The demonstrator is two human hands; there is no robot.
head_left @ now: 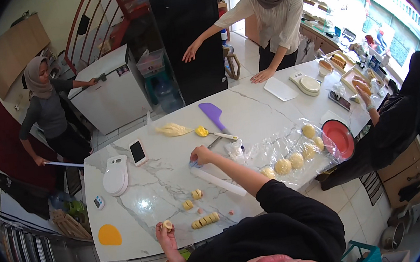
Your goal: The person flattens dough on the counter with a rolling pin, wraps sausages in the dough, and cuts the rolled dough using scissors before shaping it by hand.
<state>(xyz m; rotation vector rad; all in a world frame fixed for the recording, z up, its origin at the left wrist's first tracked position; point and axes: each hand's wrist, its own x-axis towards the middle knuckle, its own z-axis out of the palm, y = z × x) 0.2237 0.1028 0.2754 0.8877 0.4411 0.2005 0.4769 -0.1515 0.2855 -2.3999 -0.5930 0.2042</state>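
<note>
My left hand (167,242), near the front edge of the table, is closed on a small rolled dough piece (167,225). Reaching to the middle of the table, my right hand (201,155) has its fingers closed at a small bluish thing (192,164) whose kind I cannot make out. Just below that hand lies a long white bar (219,181). Between my hands are two small dough rolls (196,194), and nearer me a log cut into slices (205,220). Two small pinkish bits lie beside the log.
Several dough balls (282,166) sit under clear plastic beside a red plate (338,139). A purple spatula (212,114), a piping bag (173,129), a white scale (116,176), a phone (138,152) and a yellow scraper (109,234) lie about. Three people stand around the table.
</note>
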